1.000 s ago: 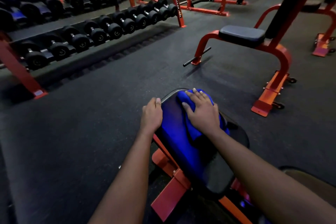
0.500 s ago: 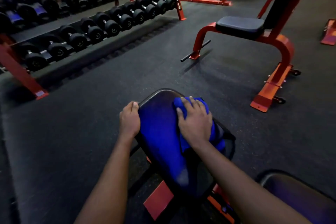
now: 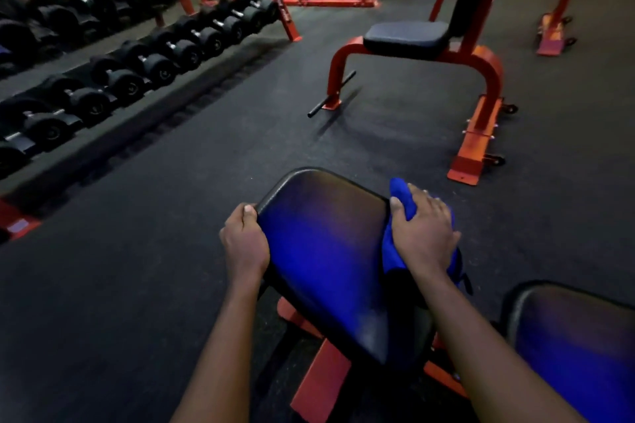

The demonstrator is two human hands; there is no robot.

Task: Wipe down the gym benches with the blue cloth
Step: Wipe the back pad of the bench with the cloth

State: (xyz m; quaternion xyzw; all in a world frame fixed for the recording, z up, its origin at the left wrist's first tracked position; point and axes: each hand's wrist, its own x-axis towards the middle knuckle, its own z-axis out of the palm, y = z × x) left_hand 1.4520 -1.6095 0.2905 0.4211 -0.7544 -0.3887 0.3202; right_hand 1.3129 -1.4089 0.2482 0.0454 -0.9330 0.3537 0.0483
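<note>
A black padded bench seat on an orange frame sits right below me, shiny with a blue sheen. My left hand grips its left edge, thumb on top. My right hand presses the blue cloth over the seat's right edge, fingers spread across the cloth. Most of the cloth is hidden under that hand; a fold sticks up near the far corner and more hangs down the side.
A second black pad lies at the lower right. Another orange-framed bench stands ahead on the dark rubber floor. A dumbbell rack runs along the left. More orange frames stand at the back.
My right hand has slid the blue cloth from the middle of the seat top to its right edge. My left hand keeps its grip on the left edge.
</note>
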